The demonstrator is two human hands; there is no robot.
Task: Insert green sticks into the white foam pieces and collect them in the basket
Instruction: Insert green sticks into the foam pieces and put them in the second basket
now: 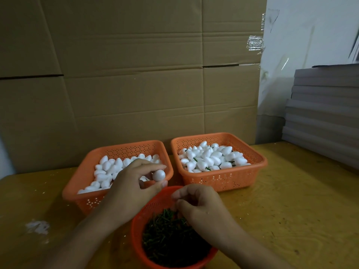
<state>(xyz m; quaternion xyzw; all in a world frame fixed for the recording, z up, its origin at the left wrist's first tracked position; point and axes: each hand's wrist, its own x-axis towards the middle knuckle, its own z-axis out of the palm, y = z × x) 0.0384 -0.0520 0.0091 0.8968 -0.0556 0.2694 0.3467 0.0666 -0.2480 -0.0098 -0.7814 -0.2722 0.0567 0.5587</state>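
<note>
My left hand (134,183) pinches a white foam piece (159,175) between thumb and fingers, just above the front right corner of the left orange basket (81,189), which holds several plain foam pieces. My right hand (198,206) reaches into the round orange bowl (136,235) of green sticks (167,237), fingers curled among them; whether a stick is gripped is hidden. The right orange basket (223,179) holds several foam pieces with green sticks in them.
Everything sits on a yellowish wooden table (291,210). A cardboard wall (136,74) stands right behind the baskets. A stack of grey boards (326,113) rises at the back right. A white smear (37,227) marks the table at left.
</note>
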